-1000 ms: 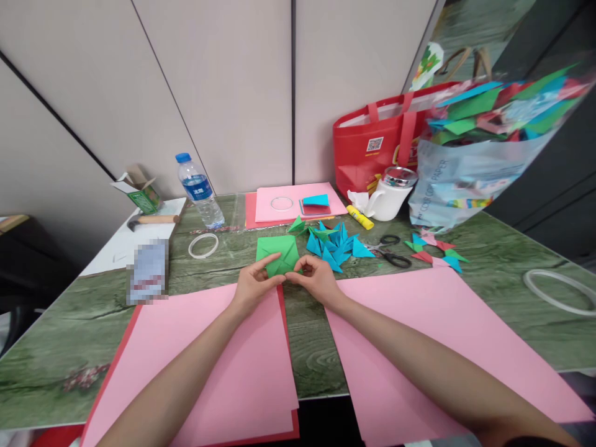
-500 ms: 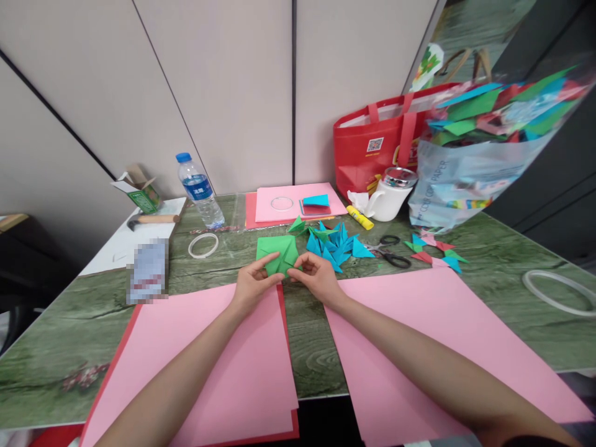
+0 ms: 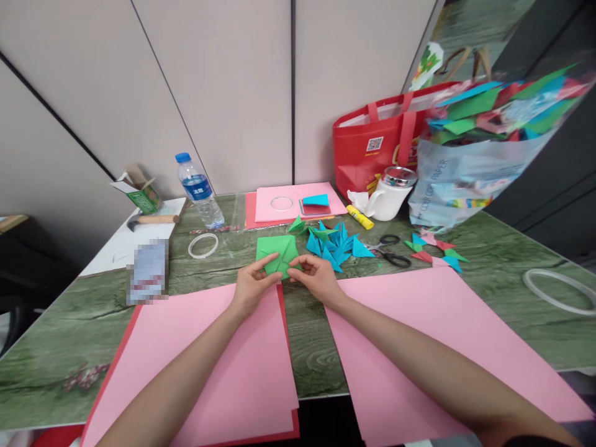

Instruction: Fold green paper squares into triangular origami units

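Observation:
A green sheet of folded paper (image 3: 275, 247) is between my two hands near the middle of the table, its creases showing. My left hand (image 3: 254, 282) grips its left and lower side, thumb along the bottom edge and fingers on top. My right hand (image 3: 316, 274) pinches its right corner with thumb and forefinger. Just beyond my right hand lies a pile of blue folded paper pieces (image 3: 338, 248), with a few green folded pieces (image 3: 298, 226) at its left. A pair of scissors (image 3: 393, 251) rests beside the pile, its blade tips partly hidden by blue paper.
Large pink sheets (image 3: 209, 360) lie under my left forearm, and more pink paper (image 3: 419, 323) under my right. Farther back stand a water bottle (image 3: 200, 189), a white mug (image 3: 388, 195), a red bag (image 3: 363, 149) and a plastic bag (image 3: 465, 180) of folded pieces. A hammer (image 3: 158, 219) lies left.
My right fingers have shifted slightly at the right corner of the green paper. Both hands keep hold of it, and everything else stays in place.

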### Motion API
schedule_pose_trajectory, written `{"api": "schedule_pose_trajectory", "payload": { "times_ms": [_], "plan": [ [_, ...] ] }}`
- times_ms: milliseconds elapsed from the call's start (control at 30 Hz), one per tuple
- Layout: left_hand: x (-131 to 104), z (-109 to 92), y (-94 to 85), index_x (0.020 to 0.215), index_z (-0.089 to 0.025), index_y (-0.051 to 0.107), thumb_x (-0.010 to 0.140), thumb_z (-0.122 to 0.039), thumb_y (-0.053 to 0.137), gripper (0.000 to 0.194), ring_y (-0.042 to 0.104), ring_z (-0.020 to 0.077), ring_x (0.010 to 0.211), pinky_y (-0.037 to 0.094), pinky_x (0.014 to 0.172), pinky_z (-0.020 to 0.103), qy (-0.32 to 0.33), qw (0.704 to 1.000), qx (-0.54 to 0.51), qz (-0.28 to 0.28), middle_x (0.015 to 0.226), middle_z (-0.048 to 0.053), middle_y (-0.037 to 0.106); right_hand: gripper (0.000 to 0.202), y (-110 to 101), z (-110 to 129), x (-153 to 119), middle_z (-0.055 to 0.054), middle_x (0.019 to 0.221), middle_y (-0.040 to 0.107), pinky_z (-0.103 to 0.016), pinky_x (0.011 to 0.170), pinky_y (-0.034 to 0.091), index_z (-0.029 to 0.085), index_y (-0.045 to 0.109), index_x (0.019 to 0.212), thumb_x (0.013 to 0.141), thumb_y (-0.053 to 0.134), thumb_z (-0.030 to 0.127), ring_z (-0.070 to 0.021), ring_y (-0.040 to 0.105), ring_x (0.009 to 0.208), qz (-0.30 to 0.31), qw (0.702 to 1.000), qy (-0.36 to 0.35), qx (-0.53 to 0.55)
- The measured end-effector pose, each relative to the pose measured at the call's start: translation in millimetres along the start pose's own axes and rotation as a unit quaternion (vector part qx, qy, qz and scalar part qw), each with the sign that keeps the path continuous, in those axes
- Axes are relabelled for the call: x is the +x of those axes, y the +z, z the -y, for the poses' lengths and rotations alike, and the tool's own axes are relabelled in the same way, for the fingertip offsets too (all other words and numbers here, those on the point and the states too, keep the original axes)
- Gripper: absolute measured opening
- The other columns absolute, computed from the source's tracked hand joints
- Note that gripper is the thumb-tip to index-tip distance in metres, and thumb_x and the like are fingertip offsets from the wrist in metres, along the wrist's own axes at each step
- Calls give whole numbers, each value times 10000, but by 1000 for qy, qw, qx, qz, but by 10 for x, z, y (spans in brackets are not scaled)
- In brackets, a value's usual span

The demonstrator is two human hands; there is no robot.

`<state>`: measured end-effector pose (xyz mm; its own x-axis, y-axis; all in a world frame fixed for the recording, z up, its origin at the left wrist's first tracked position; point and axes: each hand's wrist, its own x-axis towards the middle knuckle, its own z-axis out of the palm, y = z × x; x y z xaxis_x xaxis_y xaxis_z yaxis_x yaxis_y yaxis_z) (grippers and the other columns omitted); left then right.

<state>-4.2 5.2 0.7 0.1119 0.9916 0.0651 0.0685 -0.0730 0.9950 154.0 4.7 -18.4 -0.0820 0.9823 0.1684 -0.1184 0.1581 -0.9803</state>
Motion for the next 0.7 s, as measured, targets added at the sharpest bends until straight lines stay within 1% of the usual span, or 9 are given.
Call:
{"api": "schedule_pose_trajectory", "payload": {
  "times_ms": [133, 300, 467, 567, 700],
  "plan": [
    [-2, 3, -6, 1068, -156, 606, 581, -315, 710, 523, 150, 55, 474, 114, 444, 211, 6, 1000, 16, -2, 487, -74, 204, 246, 4, -9, -1, 0, 684, 566, -273, 551, 497, 170, 567, 775, 633, 663, 347, -145, 603, 575, 2, 1000, -5, -3],
    [-8, -9, -1, 1058, -154, 614, 589, -327, 702, 508, 146, 57, 469, 104, 444, 217, 14, 1000, 20, -5, 474, -76, 199, 227, 14, 6, -6, -2, 688, 569, -267, 532, 497, 181, 569, 773, 650, 644, 357, -134, 582, 556, 0, 1000, -15, -20],
    [-13, -32, 1, 1030, -151, 627, 600, -324, 694, 468, 139, 57, 462, 93, 435, 219, 20, 999, 29, 4, 465, -79, 186, 195, 14, 24, -13, -14, 748, 583, -258, 500, 489, 185, 602, 769, 670, 623, 352, -113, 555, 522, 3, 999, -32, -40],
    [-10, -23, 1, 992, -153, 645, 604, -318, 692, 424, 148, 58, 463, 105, 431, 219, 31, 999, 30, 2, 463, -76, 203, 184, 9, 28, -14, -16, 750, 575, -253, 488, 485, 184, 617, 775, 678, 618, 340, -108, 551, 508, -1, 998, -36, -44],
    [-3, 18, 0, 950, -158, 664, 601, -318, 695, 385, 184, 59, 465, 143, 433, 213, 32, 999, 19, -1, 470, -66, 264, 185, 13, 33, -13, -22, 758, 592, -249, 474, 473, 187, 627, 773, 676, 617, 344, -108, 547, 497, -8, 998, -34, -59]
  ]
}}
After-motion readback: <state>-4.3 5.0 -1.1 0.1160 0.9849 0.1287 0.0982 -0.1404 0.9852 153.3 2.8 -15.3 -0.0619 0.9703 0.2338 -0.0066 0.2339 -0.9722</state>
